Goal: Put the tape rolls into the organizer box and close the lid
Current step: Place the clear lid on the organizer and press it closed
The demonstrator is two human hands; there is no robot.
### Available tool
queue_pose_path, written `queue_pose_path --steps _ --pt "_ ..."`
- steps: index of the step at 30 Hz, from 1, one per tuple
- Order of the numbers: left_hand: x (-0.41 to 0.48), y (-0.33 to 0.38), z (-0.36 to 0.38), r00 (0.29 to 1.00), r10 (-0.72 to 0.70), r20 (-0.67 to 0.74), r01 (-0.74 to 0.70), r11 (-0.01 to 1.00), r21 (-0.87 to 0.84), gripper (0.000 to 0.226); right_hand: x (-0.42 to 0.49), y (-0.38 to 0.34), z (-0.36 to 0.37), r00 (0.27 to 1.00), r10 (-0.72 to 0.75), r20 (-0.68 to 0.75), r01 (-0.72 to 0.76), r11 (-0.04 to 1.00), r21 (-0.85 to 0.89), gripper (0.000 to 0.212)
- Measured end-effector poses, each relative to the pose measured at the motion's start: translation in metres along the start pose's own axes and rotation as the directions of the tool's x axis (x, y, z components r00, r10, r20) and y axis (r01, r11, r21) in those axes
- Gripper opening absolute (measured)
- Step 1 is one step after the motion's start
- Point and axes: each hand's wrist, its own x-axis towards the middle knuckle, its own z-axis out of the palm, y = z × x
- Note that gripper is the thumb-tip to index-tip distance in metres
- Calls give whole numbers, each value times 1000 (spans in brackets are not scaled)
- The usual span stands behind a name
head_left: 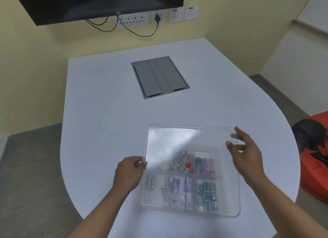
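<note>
A clear plastic organizer box (229, 198) sits on the white table near its front edge. Its compartments hold pens, small tubes, batteries and blue packets. Pale tape rolls (164, 159) show faintly in the back left compartment. The clear lid (170, 140) hovers tilted over the box. My left hand (131, 170) pinches the lid's left edge. At the lid's right edge is my right hand (243, 149), its fingers spread and touching or just off the rim.
A grey cable hatch (159, 77) is set into the white table (99, 104) further back. A dark screen (99, 3) and wall sockets (156, 17) with cables hang on the wall. An orange and black bag (314, 149) lies at the right.
</note>
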Motion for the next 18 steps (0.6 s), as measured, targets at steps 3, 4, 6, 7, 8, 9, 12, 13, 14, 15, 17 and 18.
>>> queue_pose_path --steps 3,4,6,7,8,9,12,13,14,15,17,18 --pt "-1 -11 8 1000 -15 0 15 995 97 23 -9 22 15 983 9 186 12 994 -108 75" --pt "-1 -14 10 1000 -14 -11 16 991 131 21 -13 29 21 971 18 238 5 995 -98 80" --pt "2 -18 13 1000 -13 -26 18 976 217 19 -21 42 31 953 40 299 -4 993 -117 82" --pt "4 -21 14 1000 -16 -23 22 966 258 20 -23 48 36 946 56 318 -4 987 -163 82" --pt "5 -23 15 1000 -23 -15 26 955 295 25 -26 53 39 939 77 335 -4 977 -213 82" --pt "6 -24 16 1000 -21 -8 23 943 331 31 -28 56 41 932 101 350 -9 967 -253 83" --pt "6 -25 20 1000 -19 3 17 914 406 32 -30 62 45 911 157 381 -49 959 -280 84" --pt "6 -25 22 1000 -16 2 14 908 420 33 -30 63 46 906 170 388 -60 958 -279 84" --pt "6 -24 23 1000 -17 2 15 904 426 37 -29 64 47 901 182 394 -71 957 -280 83" --pt "6 -24 25 1000 -12 5 8 904 427 40 -28 66 48 896 197 398 -87 957 -278 81" --pt "6 -23 29 1000 6 25 -16 906 422 44 -25 69 49 885 229 405 -124 955 -269 76" --pt "6 -22 31 999 13 40 -28 906 422 43 -22 70 49 879 244 410 -140 953 -268 74"
